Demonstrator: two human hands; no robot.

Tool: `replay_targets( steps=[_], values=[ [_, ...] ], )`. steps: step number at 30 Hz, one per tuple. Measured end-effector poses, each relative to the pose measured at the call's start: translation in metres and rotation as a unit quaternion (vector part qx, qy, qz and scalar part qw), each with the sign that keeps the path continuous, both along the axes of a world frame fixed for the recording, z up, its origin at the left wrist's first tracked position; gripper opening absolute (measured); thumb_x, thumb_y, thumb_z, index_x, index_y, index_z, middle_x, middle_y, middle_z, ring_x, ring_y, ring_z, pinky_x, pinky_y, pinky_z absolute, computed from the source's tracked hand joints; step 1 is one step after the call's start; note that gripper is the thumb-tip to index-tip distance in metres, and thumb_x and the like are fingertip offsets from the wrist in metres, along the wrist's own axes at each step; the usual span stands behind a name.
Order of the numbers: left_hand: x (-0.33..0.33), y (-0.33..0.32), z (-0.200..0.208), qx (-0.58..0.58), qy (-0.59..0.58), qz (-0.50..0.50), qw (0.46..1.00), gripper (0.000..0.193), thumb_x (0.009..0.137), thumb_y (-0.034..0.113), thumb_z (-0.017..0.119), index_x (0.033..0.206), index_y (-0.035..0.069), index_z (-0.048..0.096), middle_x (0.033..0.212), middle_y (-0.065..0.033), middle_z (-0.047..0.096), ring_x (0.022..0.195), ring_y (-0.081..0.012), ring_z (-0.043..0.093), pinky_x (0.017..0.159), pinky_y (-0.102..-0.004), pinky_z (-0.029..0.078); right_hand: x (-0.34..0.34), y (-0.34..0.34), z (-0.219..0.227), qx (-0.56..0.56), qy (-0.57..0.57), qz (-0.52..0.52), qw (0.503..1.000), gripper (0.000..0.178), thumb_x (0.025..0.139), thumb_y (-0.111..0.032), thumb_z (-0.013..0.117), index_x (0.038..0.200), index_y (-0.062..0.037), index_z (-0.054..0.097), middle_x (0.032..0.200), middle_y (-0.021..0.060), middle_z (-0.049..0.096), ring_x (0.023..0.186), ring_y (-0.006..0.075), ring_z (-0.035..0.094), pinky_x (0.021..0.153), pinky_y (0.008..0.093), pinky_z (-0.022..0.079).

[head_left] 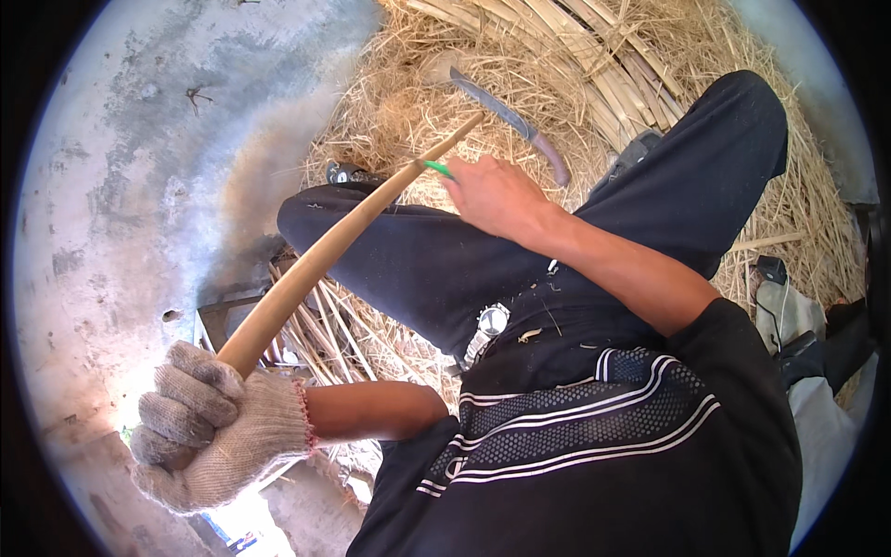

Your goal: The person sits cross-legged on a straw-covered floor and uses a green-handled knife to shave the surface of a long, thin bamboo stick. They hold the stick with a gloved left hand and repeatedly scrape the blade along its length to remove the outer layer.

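My left hand [200, 422], in a grey knitted glove, is closed in a fist around the thick near end of a long tan strip, apparently split bamboo [325, 251]. The strip slants away to the upper right and narrows toward its far end. My bare right hand [501, 197] is closed on a small green tool [438, 169], whose tip meets the strip's upper part. Fingers hide most of that tool, so its kind is unclear. Just beyond the right hand, a machete [506, 113] with a brownish handle lies on the straw.
Straw-like shavings [390, 111] spread over the floor around my bent legs. A bundle of long split strips [594, 65] lies at the far right. More thin strips [325, 325] are under my left leg. A stained wall [139, 167] rises at left. A silver wristwatch [492, 320] rests at my lap.
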State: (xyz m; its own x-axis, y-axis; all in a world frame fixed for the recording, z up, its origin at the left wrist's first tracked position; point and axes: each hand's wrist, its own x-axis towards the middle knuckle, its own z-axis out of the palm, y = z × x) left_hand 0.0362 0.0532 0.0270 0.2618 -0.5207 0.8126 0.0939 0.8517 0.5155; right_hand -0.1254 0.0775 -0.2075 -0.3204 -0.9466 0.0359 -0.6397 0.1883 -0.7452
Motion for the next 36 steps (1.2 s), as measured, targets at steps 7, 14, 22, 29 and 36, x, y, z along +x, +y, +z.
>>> replay_targets(
  steps=[7,14,22,29,36],
  values=[
    [0.009,-0.006,0.000,-0.032,-0.068,-0.128,0.989,0.047,0.094,0.032,0.039,0.050,0.022,0.024,0.038,0.0055,0.023,0.026,-0.0055,0.023,0.026,-0.0230,0.026,-0.028,-0.010,-0.044,0.064,0.054,-0.049,0.995,0.026,0.095,-0.020,0.051,0.110,-0.0009,0.061,0.073,0.0256,0.065,0.072,0.0415,0.068,0.066,0.0468,0.057],
    [0.024,-0.007,0.001,-0.037,-0.080,-0.150,0.985,0.048,0.095,0.032,0.036,0.050,0.021,0.025,0.037,0.0046,0.025,0.026,-0.0060,0.025,0.026,-0.0228,0.027,0.006,-0.003,0.010,0.027,-0.015,0.015,0.999,0.024,0.097,-0.023,0.048,0.102,-0.0011,0.058,0.079,0.0258,0.066,0.074,0.0428,0.068,0.067,0.0486,0.056],
    [0.013,-0.006,-0.001,-0.043,-0.061,-0.103,0.992,0.047,0.094,0.029,0.037,0.050,0.021,0.025,0.038,0.0051,0.023,0.026,-0.0054,0.024,0.026,-0.0228,0.025,-0.019,-0.019,-0.049,0.072,0.078,-0.001,0.994,0.022,0.097,-0.019,0.047,0.105,-0.0008,0.056,0.077,0.0223,0.065,0.073,0.0383,0.068,0.066,0.0473,0.056],
    [0.009,-0.002,0.001,-0.024,-0.051,-0.124,0.991,0.047,0.094,0.029,0.037,0.050,0.021,0.026,0.038,0.0044,0.024,0.027,-0.0058,0.022,0.026,-0.0239,0.025,-0.038,-0.032,-0.093,0.146,0.165,-0.058,0.974,0.020,0.088,-0.011,0.056,0.104,0.0020,0.059,0.078,0.0161,0.068,0.073,0.0267,0.070,0.061,0.0373,0.057],
    [0.030,-0.009,-0.003,-0.028,-0.053,-0.258,0.964,0.045,0.093,0.029,0.040,0.051,0.020,0.026,0.038,0.0035,0.027,0.027,-0.0063,0.025,0.026,-0.0249,0.030,0.007,-0.004,0.007,-0.018,-0.108,-0.007,0.994,0.034,0.098,-0.033,0.048,0.110,-0.0027,0.059,0.072,0.0276,0.064,0.069,0.0452,0.065,0.064,0.0536,0.054]
  ],
)
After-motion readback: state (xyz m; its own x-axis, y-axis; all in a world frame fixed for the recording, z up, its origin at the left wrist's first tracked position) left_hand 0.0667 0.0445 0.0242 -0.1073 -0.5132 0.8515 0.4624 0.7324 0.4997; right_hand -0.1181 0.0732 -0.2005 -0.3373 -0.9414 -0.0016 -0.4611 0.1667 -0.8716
